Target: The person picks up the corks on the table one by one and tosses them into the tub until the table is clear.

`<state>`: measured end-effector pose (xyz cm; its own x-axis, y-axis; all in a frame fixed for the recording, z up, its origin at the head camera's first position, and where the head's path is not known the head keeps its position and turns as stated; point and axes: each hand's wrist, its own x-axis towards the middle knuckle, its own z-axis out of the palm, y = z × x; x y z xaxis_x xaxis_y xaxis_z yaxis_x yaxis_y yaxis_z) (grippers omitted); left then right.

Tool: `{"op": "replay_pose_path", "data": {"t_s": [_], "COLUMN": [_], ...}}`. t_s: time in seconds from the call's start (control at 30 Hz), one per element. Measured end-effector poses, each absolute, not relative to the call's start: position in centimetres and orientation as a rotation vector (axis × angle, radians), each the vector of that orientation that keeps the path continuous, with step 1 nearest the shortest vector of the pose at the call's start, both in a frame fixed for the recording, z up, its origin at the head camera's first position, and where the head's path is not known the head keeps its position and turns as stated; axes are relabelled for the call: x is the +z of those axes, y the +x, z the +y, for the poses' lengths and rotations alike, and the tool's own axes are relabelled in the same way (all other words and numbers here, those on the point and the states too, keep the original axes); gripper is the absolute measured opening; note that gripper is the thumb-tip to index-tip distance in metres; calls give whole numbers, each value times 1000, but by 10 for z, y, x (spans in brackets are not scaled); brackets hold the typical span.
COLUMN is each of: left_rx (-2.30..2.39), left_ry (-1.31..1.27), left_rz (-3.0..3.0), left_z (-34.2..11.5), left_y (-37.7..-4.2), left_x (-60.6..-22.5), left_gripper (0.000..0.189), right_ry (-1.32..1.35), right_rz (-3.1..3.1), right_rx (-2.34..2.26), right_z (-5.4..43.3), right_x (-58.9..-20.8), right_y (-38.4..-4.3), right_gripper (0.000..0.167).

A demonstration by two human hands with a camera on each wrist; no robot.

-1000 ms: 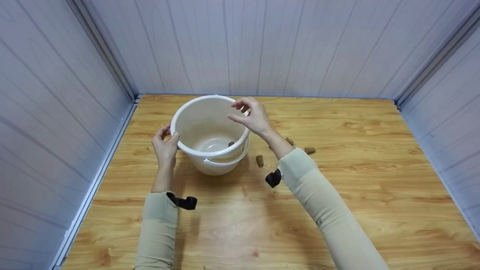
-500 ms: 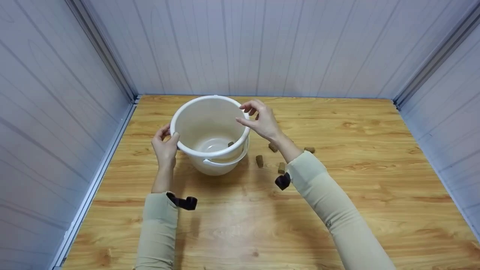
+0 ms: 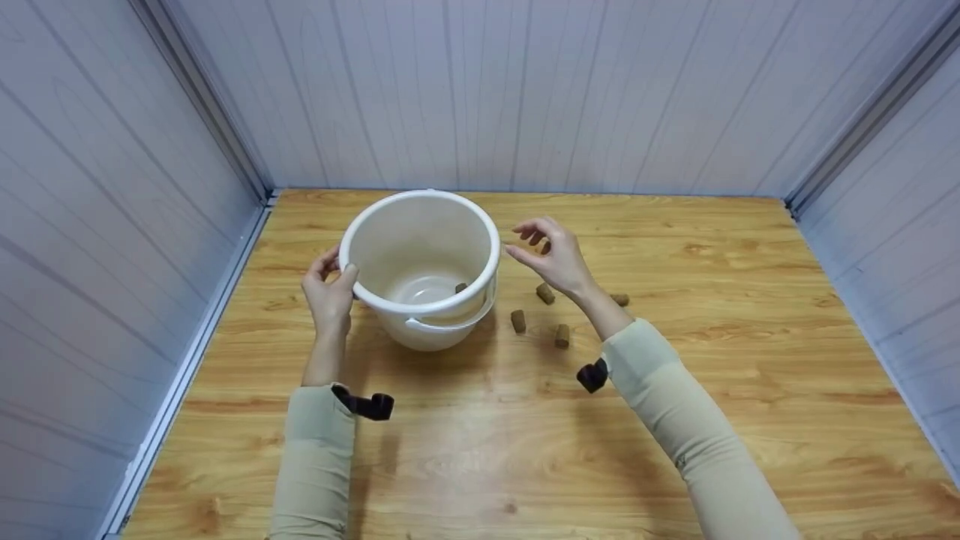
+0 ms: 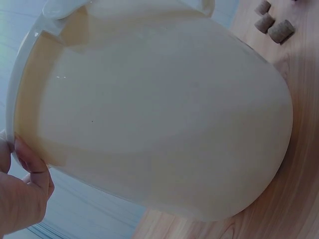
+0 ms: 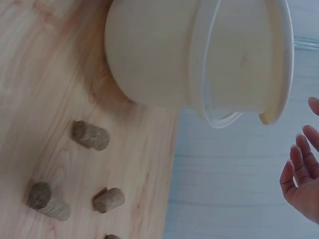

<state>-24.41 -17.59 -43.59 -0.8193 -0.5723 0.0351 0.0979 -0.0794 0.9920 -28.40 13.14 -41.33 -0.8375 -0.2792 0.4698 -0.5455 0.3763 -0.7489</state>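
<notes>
A white plastic bucket (image 3: 435, 334) stands upright on the wooden surface, its handle (image 3: 457, 325) hanging down at the front. My left hand (image 3: 328, 300) grips the left side of its rim, thumb over the edge and fingers below. One cork (image 3: 461, 288) shows inside, on the bucket's floor. To the right of the bucket my right hand (image 3: 555, 259) is in the air with loosely bent fingers and nothing in them. Below it on the surface lie several corks, among them a cork (image 3: 518, 322) nearest the bucket and another cork (image 3: 562, 336) closer to the front.
The wooden surface (image 3: 480, 450) is enclosed by pale panelled walls (image 3: 495, 97) at the back and both sides. A cork (image 3: 619, 299) lies farthest right, partly behind the right wrist. Black cameras (image 3: 373, 406) are strapped to both wrists.
My right hand has moved from over the bucket's right rim out to the right and slightly nearer, uncovering corks on the surface. The left hand and the bucket have stayed in place.
</notes>
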Motion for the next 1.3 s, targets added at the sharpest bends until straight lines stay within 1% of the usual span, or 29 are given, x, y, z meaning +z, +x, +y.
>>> {"op": "replay_pose_path", "data": {"t_s": [0.47, 0.87, 1.1, 1.3], "left_rx": [-1963, -1967, -1981, -1982], "left_ry": [496, 506, 531, 525], "left_rz": [-1737, -1734, -1741, -1733], "left_z": [-176, -176, -175, -176], "left_y": [-242, -243, -242, -242], "left_x": [-436, -436, -434, -434], "left_gripper": [39, 39, 39, 39], "right_ry": [672, 687, 648, 648], "right_rz": [-2364, -2422, -2518, -2591], "right_rx": [1433, 1462, 1461, 1470], "right_z": [156, 183, 195, 203], "right_x": [-443, -472, -485, -493], "right_y": [-275, -267, -264, -260], "right_gripper": [23, 24, 27, 33]}}
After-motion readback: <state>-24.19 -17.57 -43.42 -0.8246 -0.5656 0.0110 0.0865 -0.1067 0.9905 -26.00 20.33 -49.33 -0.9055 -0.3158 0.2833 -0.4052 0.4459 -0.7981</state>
